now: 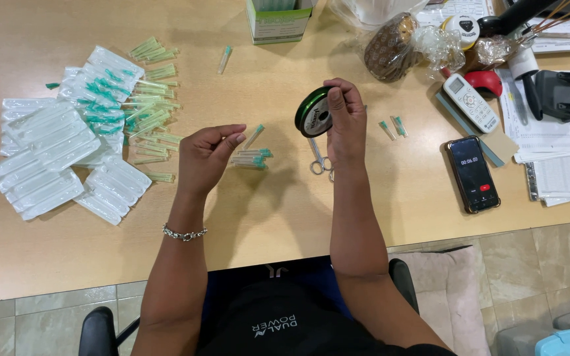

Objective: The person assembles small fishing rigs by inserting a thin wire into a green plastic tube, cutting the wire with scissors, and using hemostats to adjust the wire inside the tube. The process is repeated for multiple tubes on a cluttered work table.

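My right hand (344,122) holds a green spool of thin line (313,112) upright above the wooden table (265,211). My left hand (207,157) hovers to its left, thumb and fingers pinched together; whether they grip a strand of line is too fine to tell. Between and just beyond the hands lie a few capped needles with teal hubs (251,155). A small pair of scissors (320,161) lies on the table under my right hand.
Packaged needles in white blister packs (54,158) and loose teal-capped needles (150,109) cover the left. A green and white box (278,23) stands at the back. A phone (472,174), a remote (471,102), wrapped items and papers (562,165) crowd the right.
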